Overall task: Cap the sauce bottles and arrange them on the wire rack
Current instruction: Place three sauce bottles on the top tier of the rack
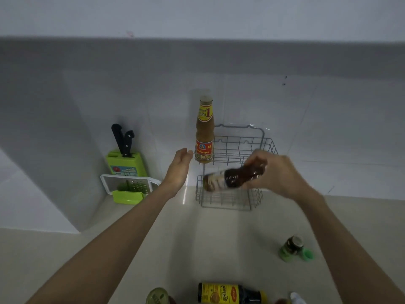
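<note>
Near edge of the bench (197,249): a dark bottle (230,294) with a yellow label lies on its side, neck toward the right. Left of it stands a jar (157,296), seen from above and partly cut by the frame. At the near right corner a white object (297,298) is only partly visible; what it is cannot be told.

Right side of the bench: a small green bottle (291,249) stands uncapped, with a green cap (308,255) lying just beside it on its right.

Mid-bench: both forearms reach toward the back wall. The left hand (178,170) is released, palm turned right and fingers extended, grasping nothing; it hovers just left of the rack (228,194). The right hand (278,172) grasps a brown bottle (232,178) by its neck end and holds it nearly horizontal, base pointing left, above the front part of the rack. Motion blur hides whether this bottle is capped.

Back edge of the bench: the wire rack stands against the wall. A tall orange bottle (205,130) stands upright in its rear left corner. In the back left corner of the bench, a green knife block (127,165) holds two black-handled knives (122,139), and a white-framed grater (129,185) leans in front of it.
</note>
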